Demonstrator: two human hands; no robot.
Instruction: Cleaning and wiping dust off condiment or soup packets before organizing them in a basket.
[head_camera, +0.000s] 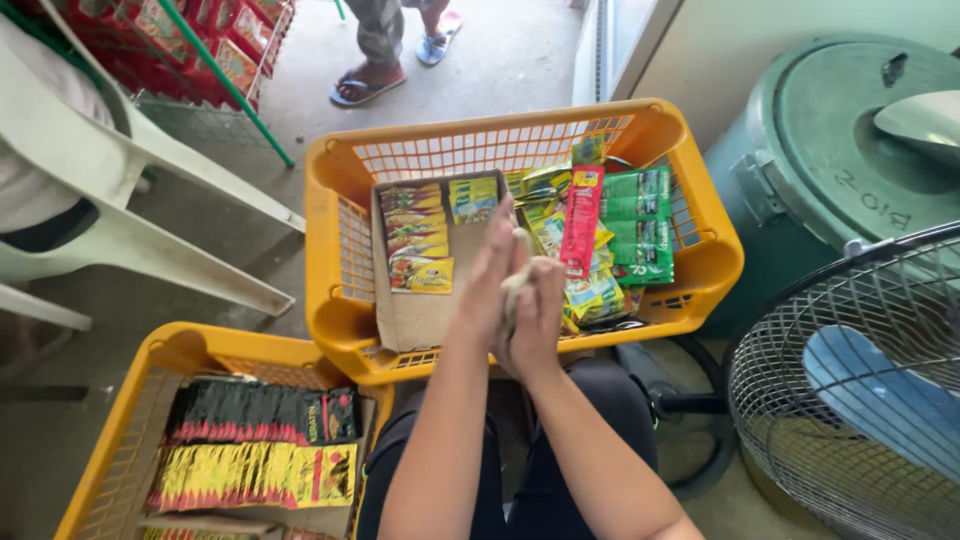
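My left hand (488, 285) and my right hand (538, 318) are pressed together, palm to palm, over the near side of a yellow plastic basket (352, 170). A small pale, crumpled piece (516, 283) shows between the palms; what it is cannot be told. Inside the basket lies a brown cardboard sheet (420, 318) carrying a row of yellow sachets (418, 236). To the right of my hands are a red sachet strip (581, 220), green sachets (637, 222) and loose yellow packets.
A second yellow basket (170, 352) at the lower left holds black and yellow sachet strips. A standing fan (850, 400) is at the right, a green lidded bin (850, 140) behind it. A white plastic chair (130, 190) is at the left. Another person's sandalled feet (385, 70) stand beyond.
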